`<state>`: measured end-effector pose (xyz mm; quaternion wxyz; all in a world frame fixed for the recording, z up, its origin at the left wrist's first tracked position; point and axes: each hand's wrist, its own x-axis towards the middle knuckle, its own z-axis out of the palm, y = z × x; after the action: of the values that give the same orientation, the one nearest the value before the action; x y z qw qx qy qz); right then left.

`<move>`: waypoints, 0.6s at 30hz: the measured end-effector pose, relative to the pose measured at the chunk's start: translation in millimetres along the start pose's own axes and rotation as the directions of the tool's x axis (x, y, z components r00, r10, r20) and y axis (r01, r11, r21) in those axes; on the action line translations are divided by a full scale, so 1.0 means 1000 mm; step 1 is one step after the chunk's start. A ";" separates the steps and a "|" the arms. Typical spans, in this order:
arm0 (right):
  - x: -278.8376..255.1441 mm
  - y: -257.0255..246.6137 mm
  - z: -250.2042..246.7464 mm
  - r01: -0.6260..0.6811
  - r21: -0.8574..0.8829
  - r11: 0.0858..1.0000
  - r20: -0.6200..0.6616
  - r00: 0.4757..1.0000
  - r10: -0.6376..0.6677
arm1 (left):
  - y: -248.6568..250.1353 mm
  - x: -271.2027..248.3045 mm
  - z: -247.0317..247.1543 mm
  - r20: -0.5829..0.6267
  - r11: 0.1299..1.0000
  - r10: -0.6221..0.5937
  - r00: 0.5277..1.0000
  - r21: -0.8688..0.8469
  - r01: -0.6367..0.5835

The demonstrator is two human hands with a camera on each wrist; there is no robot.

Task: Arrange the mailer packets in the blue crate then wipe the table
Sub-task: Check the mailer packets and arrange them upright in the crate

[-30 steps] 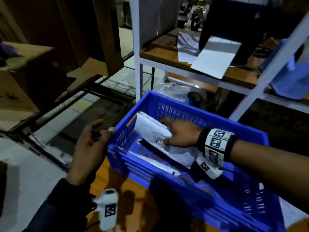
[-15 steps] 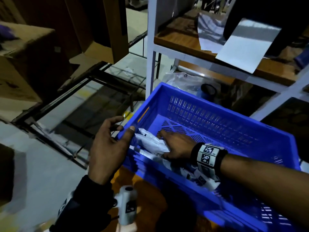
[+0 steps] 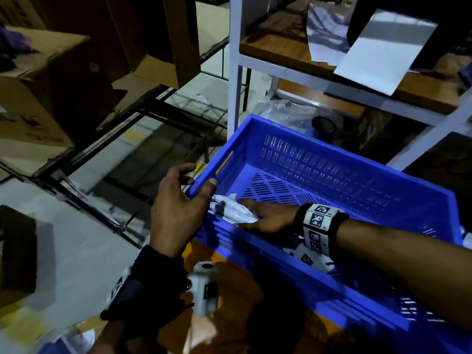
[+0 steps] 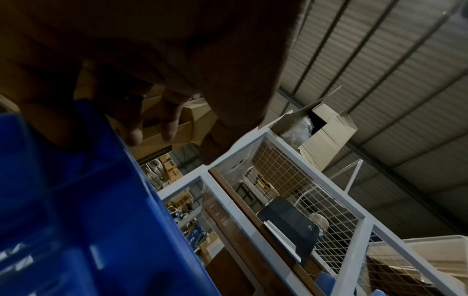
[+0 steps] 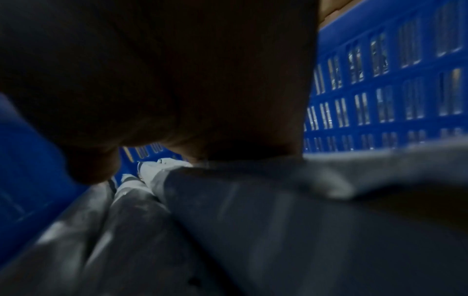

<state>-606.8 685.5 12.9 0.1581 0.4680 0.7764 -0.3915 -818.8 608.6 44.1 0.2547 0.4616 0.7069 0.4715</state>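
The blue crate (image 3: 332, 154) stands on the wooden table (image 3: 229, 290). Several white mailer packets (image 3: 235, 212) lie in its near left corner. My right hand (image 3: 255, 215) is inside the crate and presses flat on the top packet with straight fingers. The right wrist view shows the grey-white packets (image 5: 228, 230) under the palm and the slotted crate wall (image 5: 380, 90) behind. My left hand (image 3: 199, 177) holds the crate's left corner, thumb on the rim and fingers curled outside. In the left wrist view those fingers (image 4: 134, 136) hang beside the blue wall (image 4: 76, 200).
A white metal shelf frame (image 3: 233, 72) rises just behind the crate, with silver-grey sheets (image 3: 383, 47) on its wooden shelf. A clear plastic bag and a dark tape roll (image 3: 324, 125) lie beyond the far wall. Cardboard boxes (image 3: 38, 85) stand left, above a drop to the floor.
My right hand has brought the tilted packet down into the crate's near left corner and flattened it there. The left hand stays at the crate's corner.
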 end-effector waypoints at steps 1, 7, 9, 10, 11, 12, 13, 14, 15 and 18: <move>0.000 -0.001 0.000 -0.003 0.009 1.000 -0.008 1.000 0.003 | 0.000 0.001 0.000 0.002 1.000 -0.003 1.000 0.004 0.003; -0.003 0.003 -0.007 -0.090 0.047 0.995 -0.055 0.994 0.093 | 0.000 -0.001 0.000 0.006 1.000 -0.007 1.000 -0.010 0.007; 0.007 0.014 0.002 -0.095 0.044 0.994 -0.047 0.994 0.097 | 0.000 -0.001 -0.001 0.012 1.000 0.001 1.000 -0.010 0.000; 0.010 0.017 0.006 -0.084 0.053 0.995 -0.024 0.996 0.085 | -0.001 0.000 0.000 0.017 1.000 0.005 1.000 -0.006 -0.005; 0.014 0.020 0.010 -0.069 0.060 0.996 -0.010 0.997 0.070 | -0.001 0.000 0.000 0.025 1.000 0.008 1.000 -0.001 -0.008; 0.014 0.018 0.011 -0.068 0.071 0.995 -0.012 0.998 0.069 | -0.001 0.000 0.000 0.032 1.000 0.006 0.999 0.006 -0.006; 0.008 0.012 0.008 -0.069 0.080 0.994 -0.033 0.997 0.072 | 0.000 0.000 0.000 0.034 1.000 0.008 0.999 0.011 -0.008; 0.000 0.006 0.005 -0.082 0.068 0.994 -0.046 0.995 0.086 | 0.000 -0.001 0.000 0.034 1.000 0.013 0.999 0.018 -0.014; -0.007 -0.001 0.003 -0.096 0.047 0.994 -0.036 0.995 0.097 | 0.002 -0.002 0.000 0.032 0.999 0.021 0.999 0.028 -0.022; -0.022 -0.008 -0.001 -0.043 0.056 0.998 0.022 0.999 0.041 | 0.006 -0.007 0.000 0.024 0.996 0.042 0.999 0.075 -0.043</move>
<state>-602.2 670.7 30.8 0.1612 0.4844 0.7533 -0.4146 -812.8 602.8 48.9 0.2347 0.4910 0.7114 0.4447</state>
